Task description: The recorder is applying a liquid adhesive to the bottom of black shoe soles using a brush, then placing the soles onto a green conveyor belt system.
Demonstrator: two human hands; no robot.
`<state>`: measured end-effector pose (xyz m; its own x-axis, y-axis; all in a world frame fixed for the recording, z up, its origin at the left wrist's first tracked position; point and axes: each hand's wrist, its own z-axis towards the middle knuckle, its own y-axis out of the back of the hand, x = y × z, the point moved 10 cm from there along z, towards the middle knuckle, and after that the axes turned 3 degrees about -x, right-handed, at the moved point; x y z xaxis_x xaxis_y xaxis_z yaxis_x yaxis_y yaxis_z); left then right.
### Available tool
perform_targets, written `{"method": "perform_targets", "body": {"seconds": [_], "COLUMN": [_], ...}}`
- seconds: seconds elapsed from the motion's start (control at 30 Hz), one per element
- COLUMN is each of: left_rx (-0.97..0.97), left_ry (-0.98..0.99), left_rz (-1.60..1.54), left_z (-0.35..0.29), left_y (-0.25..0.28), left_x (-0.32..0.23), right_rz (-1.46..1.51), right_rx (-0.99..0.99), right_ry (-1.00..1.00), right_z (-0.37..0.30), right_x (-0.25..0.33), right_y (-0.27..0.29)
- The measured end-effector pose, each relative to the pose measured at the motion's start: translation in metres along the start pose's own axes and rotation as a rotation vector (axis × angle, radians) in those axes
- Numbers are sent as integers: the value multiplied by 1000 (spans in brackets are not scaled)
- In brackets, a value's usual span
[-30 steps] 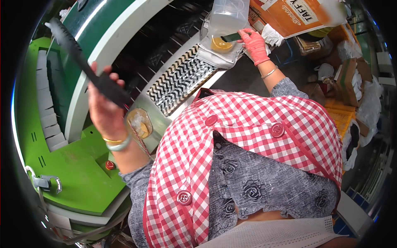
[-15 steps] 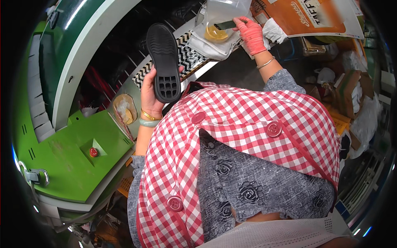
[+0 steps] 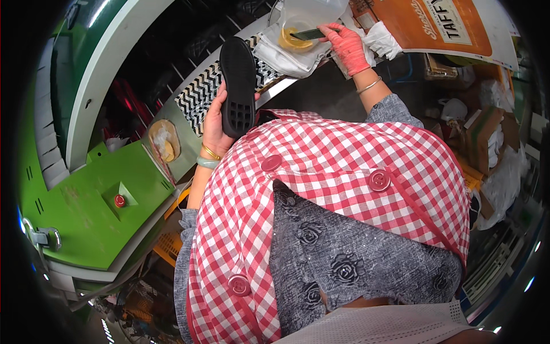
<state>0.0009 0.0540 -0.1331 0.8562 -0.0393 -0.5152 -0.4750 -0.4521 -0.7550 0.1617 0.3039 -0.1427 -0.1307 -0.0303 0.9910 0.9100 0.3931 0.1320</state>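
My left hand (image 3: 214,123) grips a black shoe sole (image 3: 238,74) by its lower part, thumb along its left edge and fingertips showing at the right. The sole stands nearly upright, with a grid of square hollows at its lower end. On my right hand (image 3: 348,50) is a red-pink glove, and its fingers pinch a flat dark green tool (image 3: 309,34) whose kind I cannot make out. The tool's far tip is at the yellow stuff in a translucent plastic container (image 3: 315,10), which tilts on a white cloth (image 3: 286,62).
A zigzag-patterned strip (image 3: 197,100) covers part of the bench. To the left stands a green machine (image 3: 86,212) with a red button (image 3: 120,200). An oval tray (image 3: 153,139) sits beside it. At the right are an orange printed sheet (image 3: 401,26), white cloth gloves (image 3: 382,41) and a cardboard box (image 3: 480,135).
The sole has shifted a little right and its face has turned so that it looks darker. The tool's tip has moved slightly left at the yellow stuff. The whole view has shifted slightly.
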Motion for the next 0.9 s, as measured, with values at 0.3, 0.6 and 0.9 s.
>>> {"method": "perform_targets", "body": {"seconds": [0.3,0.6,0.9], "left_rx": [-101,-84,173], "left_ry": [31,-71,-62], "left_rz": [-18,-37,-167], "left_z": [-5,-6,-4], "left_y": [12,18,-31], "left_x": [9,-3,-7], "right_rz": [-11,561,560], "right_rx": [49,-9,125], "right_ry": [38,-317,99], "right_z": [-3,-18,-65], "right_x": [2,-49,109], "right_y": [-6,-24,-72]}}
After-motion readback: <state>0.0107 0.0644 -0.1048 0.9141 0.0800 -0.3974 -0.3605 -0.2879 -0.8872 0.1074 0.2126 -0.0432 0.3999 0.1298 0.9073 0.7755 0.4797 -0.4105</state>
